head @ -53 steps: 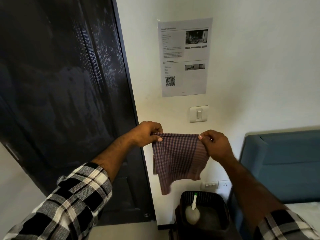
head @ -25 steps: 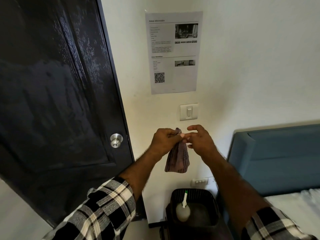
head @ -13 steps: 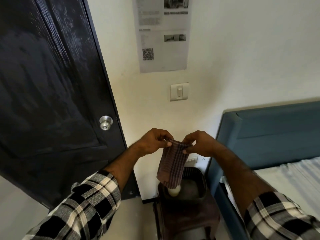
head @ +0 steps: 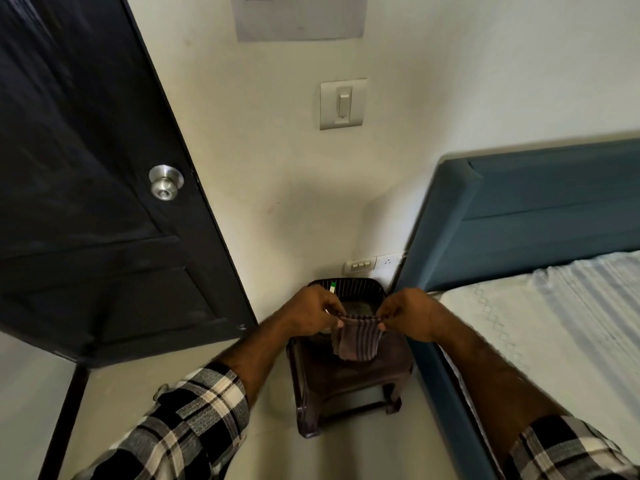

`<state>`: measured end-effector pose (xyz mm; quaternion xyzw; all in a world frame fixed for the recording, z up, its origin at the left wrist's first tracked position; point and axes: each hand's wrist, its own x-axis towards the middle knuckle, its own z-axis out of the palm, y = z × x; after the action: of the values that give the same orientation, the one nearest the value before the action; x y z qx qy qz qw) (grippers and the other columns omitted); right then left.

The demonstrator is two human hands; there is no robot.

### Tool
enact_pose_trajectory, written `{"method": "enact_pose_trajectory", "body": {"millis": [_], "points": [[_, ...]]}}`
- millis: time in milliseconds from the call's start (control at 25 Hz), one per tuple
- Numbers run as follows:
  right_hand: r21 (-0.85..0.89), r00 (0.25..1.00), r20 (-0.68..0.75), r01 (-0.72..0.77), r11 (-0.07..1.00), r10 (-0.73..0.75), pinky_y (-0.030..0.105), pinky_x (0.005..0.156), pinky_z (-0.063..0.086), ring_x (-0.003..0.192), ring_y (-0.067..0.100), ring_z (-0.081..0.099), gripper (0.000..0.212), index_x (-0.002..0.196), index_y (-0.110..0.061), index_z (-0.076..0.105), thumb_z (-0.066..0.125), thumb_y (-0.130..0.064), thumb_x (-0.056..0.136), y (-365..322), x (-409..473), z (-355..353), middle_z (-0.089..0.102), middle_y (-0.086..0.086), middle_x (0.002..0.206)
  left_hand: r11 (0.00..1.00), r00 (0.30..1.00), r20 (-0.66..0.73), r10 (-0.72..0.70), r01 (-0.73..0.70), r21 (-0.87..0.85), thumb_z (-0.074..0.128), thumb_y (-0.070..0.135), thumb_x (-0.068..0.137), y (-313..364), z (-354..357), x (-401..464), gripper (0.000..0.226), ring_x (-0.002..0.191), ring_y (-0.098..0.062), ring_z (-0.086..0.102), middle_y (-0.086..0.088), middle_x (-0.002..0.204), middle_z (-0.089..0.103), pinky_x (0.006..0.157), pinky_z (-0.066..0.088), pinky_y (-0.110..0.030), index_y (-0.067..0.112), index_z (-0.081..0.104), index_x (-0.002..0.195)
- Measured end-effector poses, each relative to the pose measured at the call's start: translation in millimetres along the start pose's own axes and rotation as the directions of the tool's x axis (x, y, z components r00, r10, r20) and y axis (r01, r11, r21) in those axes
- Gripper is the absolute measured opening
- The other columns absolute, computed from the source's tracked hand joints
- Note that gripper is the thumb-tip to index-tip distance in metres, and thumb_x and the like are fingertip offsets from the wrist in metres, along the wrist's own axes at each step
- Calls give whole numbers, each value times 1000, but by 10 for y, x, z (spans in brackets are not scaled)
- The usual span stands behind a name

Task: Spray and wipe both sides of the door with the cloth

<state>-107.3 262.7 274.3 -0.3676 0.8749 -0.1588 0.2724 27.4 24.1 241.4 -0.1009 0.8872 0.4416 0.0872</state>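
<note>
A folded checked cloth (head: 356, 342) hangs between my two hands, low over a dark stool. My left hand (head: 313, 311) pinches its top left corner and my right hand (head: 405, 315) pinches its top right corner. The black door (head: 86, 168) stands open on the left, with a round metal knob (head: 165, 183) near its edge. Only the green and white tip of the spray bottle (head: 332, 287) shows behind my left hand, inside a dark basket; its body is hidden by my hands and the cloth.
The dark basket (head: 360, 284) sits on a brown plastic stool (head: 346, 379) against the wall. A bed with a blue headboard (head: 540, 209) and white sheet fills the right. A light switch (head: 343, 103), sockets (head: 372, 263) and a printed notice (head: 299, 15) are on the wall.
My view has tilted down and my hands have dropped with the cloth toward the basket and stool. The cloth went from spread out to folded small between both hands.
</note>
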Motion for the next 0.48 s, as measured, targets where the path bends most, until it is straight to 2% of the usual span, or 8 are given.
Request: {"method": "enact_pose_trajectory", "body": {"millis": [160,320,400,480], "points": [[3,998,20,-65,998,65,27,85,58,86,5,71,12,99,-31,85,82,-26,89,385,181,318,77,-15,95,998,998,46,-53,53,18,87,17,81,-220,366,287,19,82,-4,70,4,94,79,77,54,-16,19,84,99],[-6,990,-12,-138,990,138,31,82,60,83,8,69,13,97,-32,84,72,-31,92,831,623,693,74,-11,94,973,979,12,-204,205,-104,86,7,83,-544,823,781,10,73,-22,79,-9,85,79,69,66,-34,12,81,91],[66,977,-47,-206,976,209,30,83,60,83,7,69,14,98,-34,83,70,-30,94,1024,839,850,72,-16,89,949,962,-18,-273,266,-172,87,5,81,-735,997,1082,16,72,-24,79,-10,81,79,72,68,-43,19,79,81],[150,960,-113,-238,960,256,31,82,61,83,8,71,15,98,-37,80,68,-29,96,1173,1070,976,73,-18,87,938,942,-110,-316,293,-187,90,9,77,-908,1129,1380,26,75,-21,79,-2,80,79,77,67,-44,30,76,74]]}}
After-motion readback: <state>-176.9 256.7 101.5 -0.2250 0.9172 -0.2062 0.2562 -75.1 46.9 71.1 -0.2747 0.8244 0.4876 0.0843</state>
